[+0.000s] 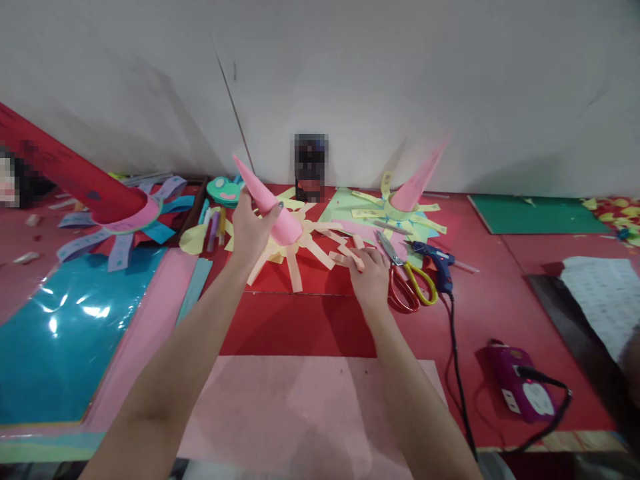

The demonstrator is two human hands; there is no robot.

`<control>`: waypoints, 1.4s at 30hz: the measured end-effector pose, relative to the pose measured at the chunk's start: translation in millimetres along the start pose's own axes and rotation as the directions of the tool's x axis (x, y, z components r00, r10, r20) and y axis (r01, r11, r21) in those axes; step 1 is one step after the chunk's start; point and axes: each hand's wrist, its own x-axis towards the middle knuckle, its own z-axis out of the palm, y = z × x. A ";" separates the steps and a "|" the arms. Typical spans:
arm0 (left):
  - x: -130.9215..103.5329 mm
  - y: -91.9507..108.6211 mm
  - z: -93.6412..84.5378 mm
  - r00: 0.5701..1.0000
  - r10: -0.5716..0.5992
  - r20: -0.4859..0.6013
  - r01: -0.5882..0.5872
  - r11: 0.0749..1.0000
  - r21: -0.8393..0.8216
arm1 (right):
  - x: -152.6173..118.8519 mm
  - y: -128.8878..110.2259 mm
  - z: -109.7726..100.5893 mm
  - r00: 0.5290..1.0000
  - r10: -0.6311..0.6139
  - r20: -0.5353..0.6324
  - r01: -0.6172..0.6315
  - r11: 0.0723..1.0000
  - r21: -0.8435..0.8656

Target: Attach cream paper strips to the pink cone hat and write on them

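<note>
My left hand is closed around the side of a pink paper cone, which tilts to the left. Around the cone's base spreads a pale yellow, flower-shaped paper piece with peach paper strips fanning outward. To the right, my right hand has its fingers bent over a small cluster of loose peach paper strips and grips them. Just beside that hand lie scissors with one red and one yellow handle. A blue glue gun rests right of the scissors.
A second pink cone with yellow strips stands at the back right. Left is a red cone with lilac and blue strips. Markers, a teal sheet, a pink sheet and a purple power box with a cord lie around.
</note>
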 end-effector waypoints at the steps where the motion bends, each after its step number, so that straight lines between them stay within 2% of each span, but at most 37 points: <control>1: 1.2 -0.4 -2.7 1.000 0.006 -0.009 -0.006 1.000 -0.001 | 1.1 3.6 0.6 1.000 -0.007 0.014 0.007 0.999 -0.038; 5: 2.9 -4.5 -6.9 1.000 0.012 -0.009 -0.012 1.000 -0.019 | 6.4 11.4 8.9 0.998 -0.027 0.055 0.034 0.992 -0.123; 11: -1.0 -4.3 -3.9 1.000 0.003 0.022 -0.002 0.999 -0.044 | 23.1 12.2 15.1 0.999 -0.015 0.034 0.021 0.983 -0.183; 16: -2.8 1.5 -2.7 0.999 -0.006 0.041 0.008 0.999 -0.053 | 29.8 4.3 16.4 0.992 -0.071 0.101 0.087 0.982 -0.166; 24: -3.7 1.7 -0.7 0.998 0.028 0.062 -0.024 0.997 -0.068 | 54.7 -1.1 23.2 0.966 -0.031 0.258 0.128 0.920 -0.369; 31: -3.6 -2.6 -0.2 0.997 0.042 0.068 -0.039 0.998 -0.042 | 67.8 3.9 26.6 0.952 -0.095 0.290 0.198 0.916 -0.349; 36: -3.8 -0.9 -1.3 0.996 0.043 0.076 -0.040 0.998 -0.045 | 67.7 0.9 17.3 0.963 -0.111 0.244 0.192 0.922 -0.336; 42: -3.5 5.1 -3.9 0.997 0.038 0.069 -0.034 0.998 -0.057 | 53.3 6.2 -18.0 0.987 -0.087 0.137 0.130 0.929 -0.347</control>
